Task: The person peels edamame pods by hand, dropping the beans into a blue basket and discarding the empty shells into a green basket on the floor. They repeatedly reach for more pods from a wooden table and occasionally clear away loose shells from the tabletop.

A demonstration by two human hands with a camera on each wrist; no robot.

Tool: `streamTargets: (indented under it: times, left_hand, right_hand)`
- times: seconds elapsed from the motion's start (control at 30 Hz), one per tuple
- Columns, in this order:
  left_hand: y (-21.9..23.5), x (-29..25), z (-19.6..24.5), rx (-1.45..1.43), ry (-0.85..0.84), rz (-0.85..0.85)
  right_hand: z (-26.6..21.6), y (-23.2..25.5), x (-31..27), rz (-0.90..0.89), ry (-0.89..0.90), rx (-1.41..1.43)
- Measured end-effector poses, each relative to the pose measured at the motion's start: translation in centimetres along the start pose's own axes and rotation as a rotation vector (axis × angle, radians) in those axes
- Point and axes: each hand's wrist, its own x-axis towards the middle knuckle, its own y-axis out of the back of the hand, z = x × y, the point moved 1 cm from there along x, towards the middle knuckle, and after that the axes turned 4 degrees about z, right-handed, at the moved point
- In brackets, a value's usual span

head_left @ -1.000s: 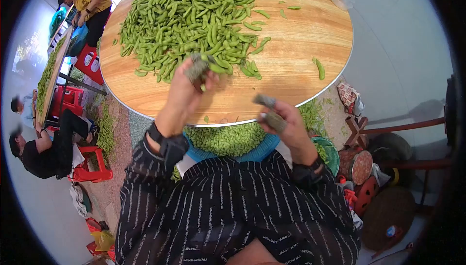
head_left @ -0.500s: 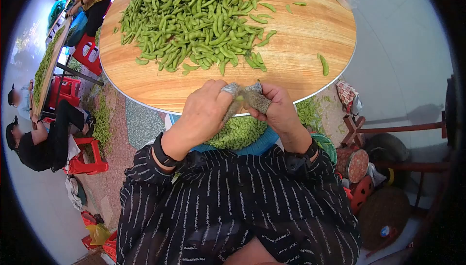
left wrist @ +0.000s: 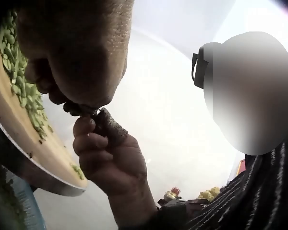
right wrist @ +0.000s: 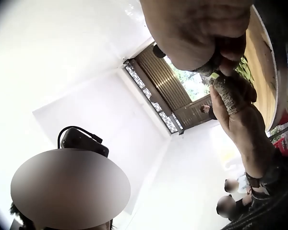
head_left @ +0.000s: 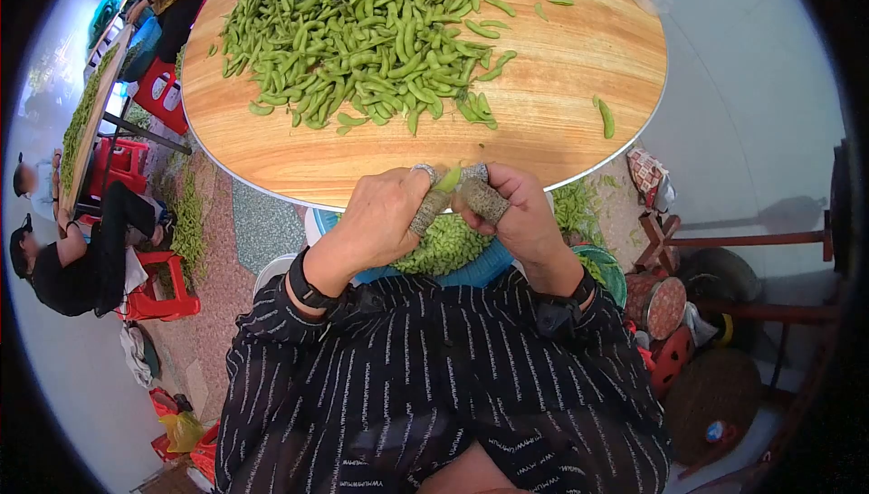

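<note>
My left hand (head_left: 380, 212) and right hand (head_left: 518, 213) meet at the near table edge, over a blue basin (head_left: 484, 266) of shelled green soybeans (head_left: 444, 245). Between their wrapped thumbs and forefingers they pinch one green soybean pod (head_left: 448, 177). Grey-brown cloth wraps (head_left: 484, 200) cover those fingers. From the left wrist, the right hand (left wrist: 115, 163) faces the left fingertips, the pod mostly hidden. A bit of green pod (right wrist: 214, 75) shows between the fingertips in the right wrist view. Beyond the hands lies a large heap of soybean pods (head_left: 353, 42).
The round wooden table (head_left: 561, 60) has a metal rim and some stray pods (head_left: 605, 118) at right. A green basket (head_left: 606, 277) stands on the floor by my right arm. At left, people sit near another table (head_left: 95, 123) and red stools (head_left: 163, 290).
A second ago my hands were apart, the left over the heap's near edge with pods. It came back toward me and joined the right; both now pinch a pod, which shows more clearly.
</note>
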Motion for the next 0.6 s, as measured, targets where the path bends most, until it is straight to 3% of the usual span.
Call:
streamTargets:
  times: [0.13, 0.33, 0.43, 0.5, 0.6]
  left_hand:
    - [0.1, 0.0, 0.2, -0.001, -0.009, -0.005]
    - [-0.6, 0.0, -0.6, -0.221, -0.071, -0.011]
    - [-0.5, 0.0, -0.1, -0.179, -0.055, 0.022]
    - [-0.3, -0.2, 0.5, 0.088, -0.041, 0.153]
    - [-1.3, -0.5, -0.1, 0.152, -0.106, 0.197]
  right_hand:
    - [0.1, -0.1, -0.1, 0.020, 0.014, -0.026]
    - [0.9, -0.3, 0.2, 0.061, 0.075, -0.019]
    - [0.7, -0.5, 0.0, 0.071, 0.060, 0.014]
    - [0.5, -0.5, 0.1, 0.089, 0.057, 0.019]
    - [0.8, -0.1, 0.2, 0.086, 0.049, 0.008]
